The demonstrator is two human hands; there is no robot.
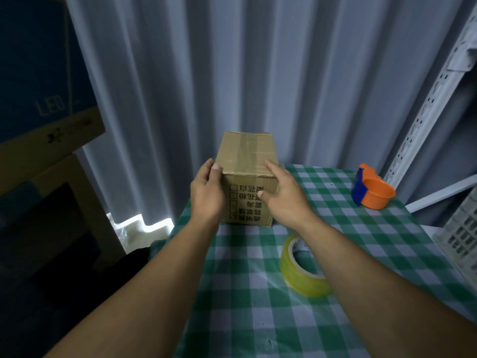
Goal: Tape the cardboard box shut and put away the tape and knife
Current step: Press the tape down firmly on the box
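Note:
A small brown cardboard box [246, 161] stands at the far left corner of the checked table, flaps closed, with a strip of clear tape running along its top. My left hand [206, 192] grips the box's left side, thumb on the top edge. My right hand [282, 192] lies on the right front corner, fingers over the top and thumb on the printed front face. A roll of yellowish clear tape [300, 270] lies on the table under my right forearm. An orange and blue tape dispenser [371, 188] sits at the far right. No knife is visible.
The table carries a green and white checked cloth [361, 254]. Grey curtains hang behind. Stacked cardboard boxes [49, 140] stand at the left. A white metal shelf upright [423, 120] and a white plastic crate [459, 236] are at the right.

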